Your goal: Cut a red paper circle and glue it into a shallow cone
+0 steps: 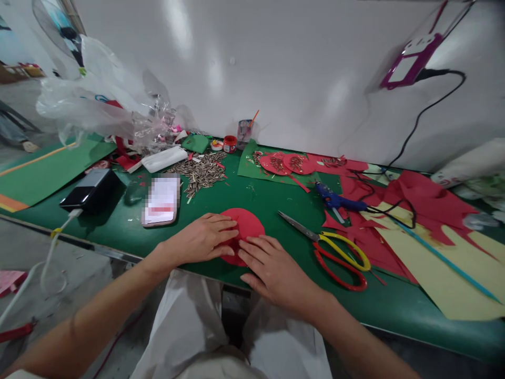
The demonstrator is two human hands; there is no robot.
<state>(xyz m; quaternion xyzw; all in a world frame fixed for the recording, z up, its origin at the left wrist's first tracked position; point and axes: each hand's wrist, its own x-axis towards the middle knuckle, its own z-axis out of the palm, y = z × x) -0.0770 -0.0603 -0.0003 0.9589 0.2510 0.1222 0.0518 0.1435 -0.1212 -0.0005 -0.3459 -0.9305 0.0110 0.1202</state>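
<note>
A round red paper disc (251,221) lies on the green tabletop near its front edge. My left hand (207,237) rests on the disc's left side, fingers stretched out flat. From the right, my right hand (268,263) lies across its lower part with fingers extended. Both hands cover some of the disc, and their fingertips are close to each other. Just right of the disc are scissors (327,247) with yellow and red handles, blades parted slightly. Beyond them lies a blue hot glue gun (339,200). A pile of sunflower seeds (203,172) sits behind my left hand.
A phone (161,200) and a black power bank (92,189) lie at left. Seed-covered red shapes (286,164) rest on green paper at the back. Red scraps, a yellow sheet (453,273) and a blue pencil-like stick (450,263) spread rightward. A purple power strip (412,60) hangs above.
</note>
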